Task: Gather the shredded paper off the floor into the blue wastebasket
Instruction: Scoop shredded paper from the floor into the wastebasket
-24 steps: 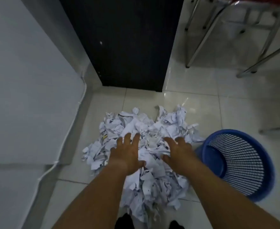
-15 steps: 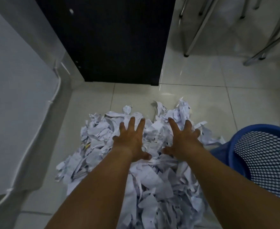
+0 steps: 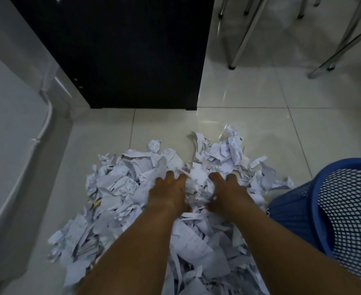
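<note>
A big heap of white shredded paper (image 3: 120, 188) covers the tiled floor in front of me. My left hand (image 3: 169, 191) and my right hand (image 3: 228, 192) press in from both sides on a bunch of shreds (image 3: 198, 186) at the middle of the heap, fingers curled into it. The blue mesh wastebasket (image 3: 316, 201) lies tipped on its side at the right, its mouth facing me, right next to the heap's edge.
A black cabinet (image 3: 128, 50) stands behind the heap. A grey wall panel with a white cable (image 3: 47, 116) runs along the left. Metal chair legs (image 3: 237, 45) stand at the back right on glossy tiles.
My hands were spread flat on the heap with fingers apart; now they have closed toward each other, squeezing a clump of shreds between them. The camera has moved closer to the floor.
</note>
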